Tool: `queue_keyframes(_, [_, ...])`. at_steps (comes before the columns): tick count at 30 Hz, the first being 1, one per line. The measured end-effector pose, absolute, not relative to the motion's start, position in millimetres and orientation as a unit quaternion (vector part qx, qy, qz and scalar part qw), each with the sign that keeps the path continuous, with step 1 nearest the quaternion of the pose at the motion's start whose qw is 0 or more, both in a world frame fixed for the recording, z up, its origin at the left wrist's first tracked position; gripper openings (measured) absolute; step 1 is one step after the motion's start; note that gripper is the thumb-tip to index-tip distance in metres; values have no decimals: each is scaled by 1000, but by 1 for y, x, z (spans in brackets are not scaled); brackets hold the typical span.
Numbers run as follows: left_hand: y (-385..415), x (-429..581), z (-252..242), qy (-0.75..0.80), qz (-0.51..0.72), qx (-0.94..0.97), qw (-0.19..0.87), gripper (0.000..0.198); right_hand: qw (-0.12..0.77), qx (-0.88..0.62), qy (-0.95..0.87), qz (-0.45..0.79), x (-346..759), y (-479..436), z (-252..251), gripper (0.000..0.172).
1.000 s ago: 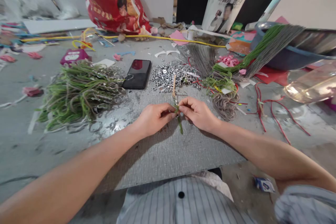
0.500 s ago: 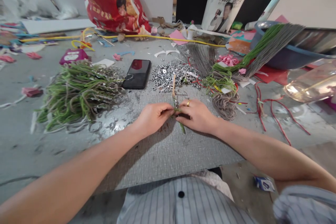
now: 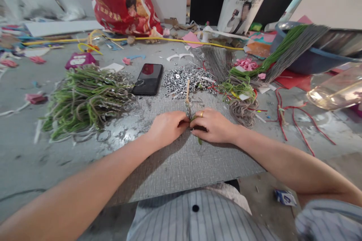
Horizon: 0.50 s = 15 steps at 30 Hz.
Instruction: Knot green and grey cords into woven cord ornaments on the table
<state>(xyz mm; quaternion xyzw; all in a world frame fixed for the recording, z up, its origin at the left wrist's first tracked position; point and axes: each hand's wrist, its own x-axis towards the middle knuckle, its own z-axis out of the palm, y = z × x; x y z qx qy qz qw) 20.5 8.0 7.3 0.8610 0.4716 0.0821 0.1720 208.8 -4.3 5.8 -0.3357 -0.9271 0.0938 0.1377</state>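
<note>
My left hand [image 3: 169,128] and my right hand [image 3: 212,124] meet at the middle of the table, fingertips pinched together. Between them is a green cord [image 3: 200,141], whose end pokes out below my right fingers. A ring sits on one right finger. Just above the fingertips a small metal piece joins a thin wooden stick [image 3: 187,92] standing toward the far side. Beyond lies a spread of small silver nut-like metal rings [image 3: 181,77]. My fingers hide most of the worked part of the cord.
A pile of green and grey cords [image 3: 87,101] lies left, beside a black phone [image 3: 148,79]. At right are a coil of grey cord [image 3: 243,113], red cords [image 3: 294,109], a clear bottle [image 3: 333,90] and a blue basin [image 3: 305,60]. A red bag [image 3: 121,3] stands behind.
Both hands have shifted slightly, with the fingertips closer in around the cord. Less of the green cord's end shows below my right hand. The surroundings look the same.
</note>
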Motion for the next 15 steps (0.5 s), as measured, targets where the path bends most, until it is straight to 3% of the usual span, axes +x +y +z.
queue_keyframes(15, [5,18,9,397,65,904,148,23,141,-338,-927,83,211,-4,4,15])
